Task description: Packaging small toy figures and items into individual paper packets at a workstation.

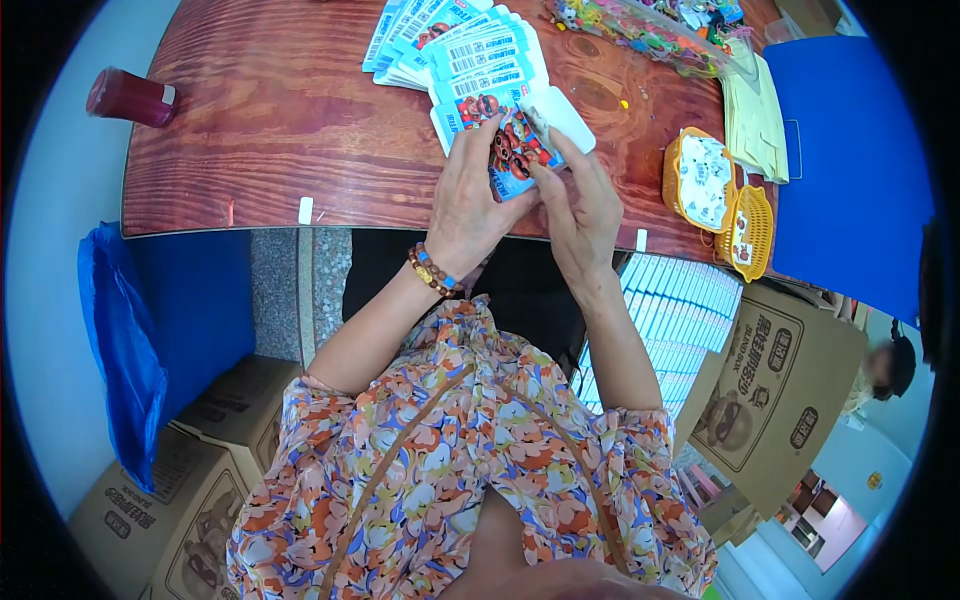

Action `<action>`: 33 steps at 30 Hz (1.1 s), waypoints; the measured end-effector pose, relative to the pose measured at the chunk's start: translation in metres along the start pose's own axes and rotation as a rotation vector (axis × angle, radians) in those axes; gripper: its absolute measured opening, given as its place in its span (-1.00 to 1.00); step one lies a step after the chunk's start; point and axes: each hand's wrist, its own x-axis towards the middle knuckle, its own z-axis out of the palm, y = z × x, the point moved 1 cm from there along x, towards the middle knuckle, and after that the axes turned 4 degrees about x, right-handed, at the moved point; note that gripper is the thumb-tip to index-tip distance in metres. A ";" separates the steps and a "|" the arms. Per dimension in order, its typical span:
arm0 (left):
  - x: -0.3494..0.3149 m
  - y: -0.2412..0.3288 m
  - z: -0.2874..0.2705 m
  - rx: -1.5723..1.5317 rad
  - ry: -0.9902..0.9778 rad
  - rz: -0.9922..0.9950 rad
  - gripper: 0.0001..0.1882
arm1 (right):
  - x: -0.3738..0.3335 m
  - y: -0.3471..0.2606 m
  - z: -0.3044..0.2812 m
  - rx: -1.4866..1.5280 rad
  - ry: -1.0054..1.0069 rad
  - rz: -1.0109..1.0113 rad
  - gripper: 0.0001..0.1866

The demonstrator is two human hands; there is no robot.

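My left hand [466, 195], with beaded bracelets at its wrist, has its fingers bent around the left edge of a small light-blue printed carton [508, 142]. The carton carries red cartoon figures, and white flaps stick out at its far end. From the other side my right hand [583, 205] grips the carton's near right edge, thumb toward its face. A small pale piece [536, 108] shows by my right index finger; its kind I cannot make out. Just beyond both hands, more blue cartons [487, 58] lie fanned in an overlapping pile on the wooden table.
Small white packets fill a yellow basket [673, 190] at the right, beside another yellow basket [766, 235]. Behind are a clear tray of colourful trinkets [650, 45] and yellowish sheets [757, 125]. A dark red jar [134, 98] lies left. Blue-white boxes [655, 335] sit below the table.
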 end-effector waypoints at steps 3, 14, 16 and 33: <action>0.004 0.002 -0.005 0.023 0.007 0.052 -0.13 | 0.002 0.004 -0.003 -0.036 0.035 -0.024 -0.61; 0.002 -0.006 0.000 0.035 0.028 0.097 -0.08 | 0.009 0.011 -0.013 -0.028 -0.081 -0.074 -0.60; 0.004 -0.003 0.002 0.025 0.021 0.079 -0.09 | 0.004 0.015 -0.013 -0.163 0.040 -0.234 -0.59; -0.008 -0.011 -0.020 -0.492 -0.068 0.028 -0.37 | 0.007 0.017 -0.024 0.422 -0.177 0.141 -0.73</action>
